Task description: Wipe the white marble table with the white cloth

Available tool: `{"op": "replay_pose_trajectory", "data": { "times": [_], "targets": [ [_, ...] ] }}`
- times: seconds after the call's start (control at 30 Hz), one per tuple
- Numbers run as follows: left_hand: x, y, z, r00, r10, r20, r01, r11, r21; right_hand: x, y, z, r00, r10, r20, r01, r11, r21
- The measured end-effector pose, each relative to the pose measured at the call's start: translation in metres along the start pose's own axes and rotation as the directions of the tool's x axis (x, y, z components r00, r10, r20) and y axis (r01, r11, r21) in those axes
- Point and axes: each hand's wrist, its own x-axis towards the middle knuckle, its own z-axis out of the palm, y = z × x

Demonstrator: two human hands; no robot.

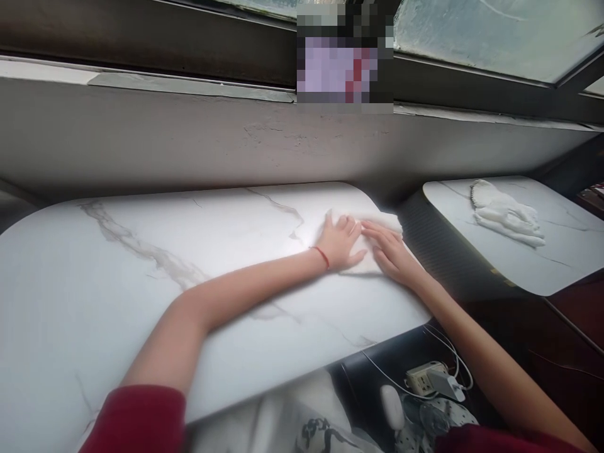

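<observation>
A white cloth [384, 220] lies partly folded at the right end of a white marble-patterned tabletop [245, 220]. On its left part rests my left hand [338, 243], palm down with the fingers spread; a thin red band circles the wrist. My right hand [395, 258] lies on the right part of the same cloth, fingers stretched out and flat. The fingertips of both hands come close together over the cloth. Neither hand is wrapped round anything, and the cloth under the palms is hidden.
A second marble-patterned tabletop [570, 214] stands at the right, bearing another crumpled white cloth [507, 214]. A dark gap separates the two tops. Behind runs a wall [189, 138] below windows. Near the front edge sit a power socket [425, 377], a white charger [446, 385] and cables.
</observation>
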Motion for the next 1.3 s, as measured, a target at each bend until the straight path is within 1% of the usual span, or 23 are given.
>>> {"op": "replay_pose_trajectory", "data": {
  "times": [0.13,0.27,0.37,0.43,0.6,0.7,0.9,1.13,1.3],
  "targets": [
    [0.008,-0.025,-0.005,0.994,-0.111,0.016,0.111,0.994,-0.015,0.036,0.021,0.017,0.999,-0.025,0.035,0.023,0.998,0.054],
    [0.012,-0.048,-0.014,0.976,-0.207,0.066,0.208,0.978,-0.015,0.073,0.033,0.035,0.998,-0.062,0.017,0.061,0.994,0.087],
    [0.013,-0.064,-0.021,0.964,-0.252,0.084,0.254,0.967,-0.006,0.097,0.035,0.047,0.998,-0.056,0.013,0.055,0.994,0.093],
    [0.013,-0.074,-0.024,0.958,-0.278,0.074,0.279,0.960,0.000,0.111,0.035,0.055,0.999,-0.040,0.007,0.039,0.994,0.101],
    [0.015,-0.087,-0.026,0.936,-0.349,0.042,0.349,0.937,0.021,0.137,0.033,0.065,1.000,-0.001,0.014,0.000,0.991,0.135],
    [0.016,-0.090,-0.026,0.928,-0.371,0.043,0.370,0.928,0.031,0.143,0.032,0.064,1.000,0.020,0.024,-0.023,0.989,0.149],
    [0.020,-0.090,-0.023,0.924,-0.381,0.041,0.380,0.925,0.019,0.142,0.029,0.057,0.998,0.021,0.055,-0.031,0.985,0.169],
    [0.021,-0.092,-0.021,0.924,-0.380,0.045,0.379,0.925,0.030,0.143,0.023,0.054,0.997,0.059,0.055,-0.067,0.984,0.162],
    [0.019,-0.092,-0.022,0.924,-0.379,0.048,0.376,0.925,0.058,0.143,0.020,0.054,0.998,0.050,0.047,-0.057,0.986,0.156]
  ]
}}
